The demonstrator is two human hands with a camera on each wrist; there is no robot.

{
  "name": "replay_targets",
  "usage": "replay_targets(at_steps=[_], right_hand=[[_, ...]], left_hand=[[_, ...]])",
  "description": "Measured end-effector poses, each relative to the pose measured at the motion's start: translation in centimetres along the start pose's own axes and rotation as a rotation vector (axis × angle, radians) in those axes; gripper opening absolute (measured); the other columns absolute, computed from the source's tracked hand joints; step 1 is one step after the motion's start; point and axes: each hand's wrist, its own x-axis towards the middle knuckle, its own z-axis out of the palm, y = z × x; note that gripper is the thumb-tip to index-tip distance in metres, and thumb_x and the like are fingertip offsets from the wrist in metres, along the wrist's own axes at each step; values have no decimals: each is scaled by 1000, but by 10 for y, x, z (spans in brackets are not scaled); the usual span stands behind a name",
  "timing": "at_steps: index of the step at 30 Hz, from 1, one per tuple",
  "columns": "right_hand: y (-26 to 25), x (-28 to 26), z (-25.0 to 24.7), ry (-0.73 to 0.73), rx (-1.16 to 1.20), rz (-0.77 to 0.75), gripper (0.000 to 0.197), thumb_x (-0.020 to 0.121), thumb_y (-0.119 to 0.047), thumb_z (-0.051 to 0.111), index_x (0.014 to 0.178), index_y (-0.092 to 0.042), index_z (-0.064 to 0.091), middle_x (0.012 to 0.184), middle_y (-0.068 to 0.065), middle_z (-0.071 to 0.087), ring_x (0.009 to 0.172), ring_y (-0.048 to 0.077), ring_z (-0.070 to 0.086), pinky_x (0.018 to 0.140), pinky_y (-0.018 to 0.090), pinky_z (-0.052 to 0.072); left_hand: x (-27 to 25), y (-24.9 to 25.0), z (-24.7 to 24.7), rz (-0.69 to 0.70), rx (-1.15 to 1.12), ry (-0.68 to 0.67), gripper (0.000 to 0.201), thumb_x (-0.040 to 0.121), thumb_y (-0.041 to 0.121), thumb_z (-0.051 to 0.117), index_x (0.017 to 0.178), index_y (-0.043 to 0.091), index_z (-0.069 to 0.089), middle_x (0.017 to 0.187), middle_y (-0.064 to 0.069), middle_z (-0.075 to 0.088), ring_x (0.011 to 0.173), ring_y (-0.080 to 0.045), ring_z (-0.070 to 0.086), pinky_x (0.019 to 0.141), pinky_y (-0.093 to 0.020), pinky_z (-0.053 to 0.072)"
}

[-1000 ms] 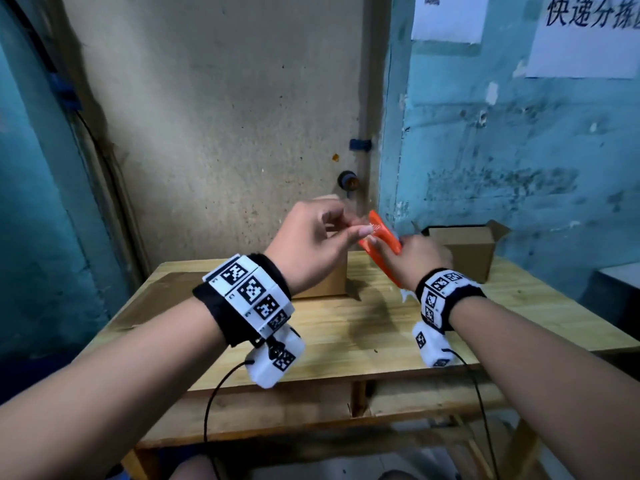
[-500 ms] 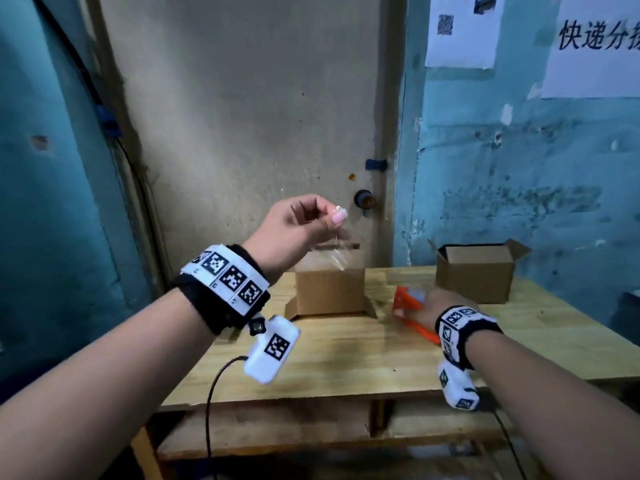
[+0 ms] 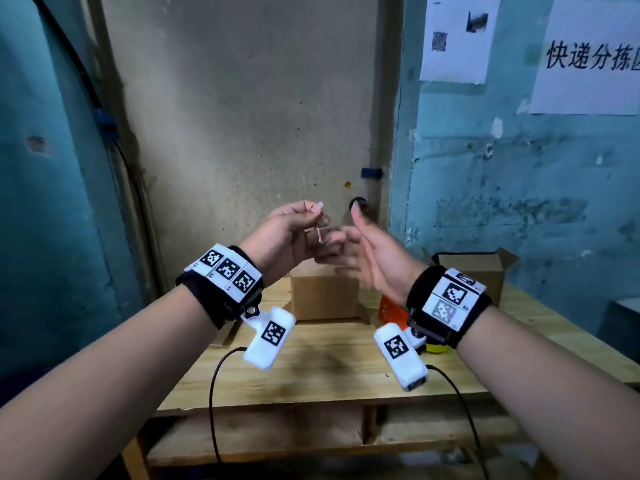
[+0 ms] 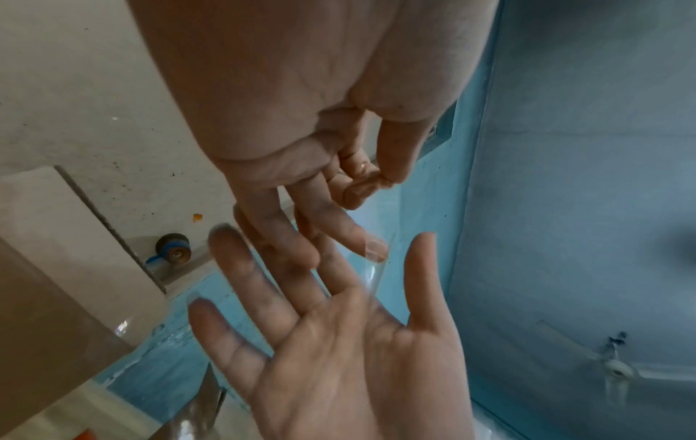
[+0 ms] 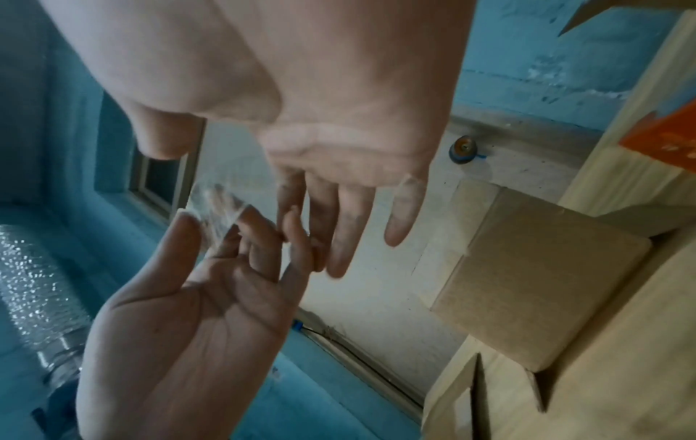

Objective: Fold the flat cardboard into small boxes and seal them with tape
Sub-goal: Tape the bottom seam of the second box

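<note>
Both hands are raised above the bench (image 3: 311,382), in front of the wall. The left hand (image 3: 280,237) is to the left, with a strip of clear tape (image 3: 323,230) in its grip between thumb and forefinger; the right hand (image 3: 374,258) is just beside it, to the right. Below and behind them a cardboard box (image 3: 323,297) stands on the bench. A tape dispenser (image 3: 389,308) lies right of that box. A second box (image 3: 485,271), flaps up, stands at the bench's far right.

My forearms are bare. On each wrist I wear a black band (image 3: 221,299) topped by a white strip of 3 square black-and-white markers, with a white camera pod (image 3: 270,337) hanging below and a thin black cable (image 3: 213,403) trailing down.
</note>
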Motion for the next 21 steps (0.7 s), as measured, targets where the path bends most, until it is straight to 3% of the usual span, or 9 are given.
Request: replay_targets(at_steps=[3,6,9,11,14,17,19,21], right_hand=[[3,1,-7,-18,-40,-29,77,84,-71,56,126,-7,65,114,16,76,98,30,75,96,41,53],[14,0,-28,-11,-13,-31,48,79,-51,78,98,-7,70,91,10,74,79,23,69,80,36,57],[22,0,-42,23,38,-12,19,80,-26,82,82,-11,70,79,6,67,69,18,63,71,32,57],[24,3,-51,101,76,-6,15,79,-19,81,81,-9,69,75,6,65,65,16,62,65,29,58],[20,9,-61,225,128,-44,18,73,-22,84,83,-9,76,76,7,69,66,16,64,64,27,59],[12,22,-58,321,79,-85,34,69,-23,87,99,-10,79,82,8,75,66,11,65,64,23,59],[7,32,-51,370,32,-79,32,70,-24,87,99,-10,80,82,8,77,67,11,64,67,24,56],[3,41,-43,440,-20,-60,23,77,-25,89,94,-11,81,81,7,76,68,13,61,70,27,55]], left_hand=[[-3,10,-5,11,-1,37,13,101,14,52,90,10,56,89,-12,57,80,-29,74,78,-45,61],[-3,16,-17,43,25,117,10,98,14,57,88,16,57,84,-1,62,88,-28,75,90,-45,56],[-2,20,-31,73,80,178,11,95,14,64,87,20,59,81,2,62,94,-29,74,93,-43,51],[0,19,-41,79,99,239,12,94,15,68,87,22,61,83,2,63,98,-28,74,91,-41,50],[4,9,-55,92,180,391,6,89,19,75,91,20,69,89,0,71,97,-19,73,93,-41,51],[8,-8,-62,145,245,574,15,86,17,79,99,9,74,97,-4,75,92,-11,69,88,-33,50],[13,-15,-65,175,252,665,19,85,15,81,101,6,76,101,1,76,94,-2,70,96,-27,51],[18,-13,-67,163,268,726,23,80,26,86,99,14,80,110,6,73,104,11,63,102,-25,48]])
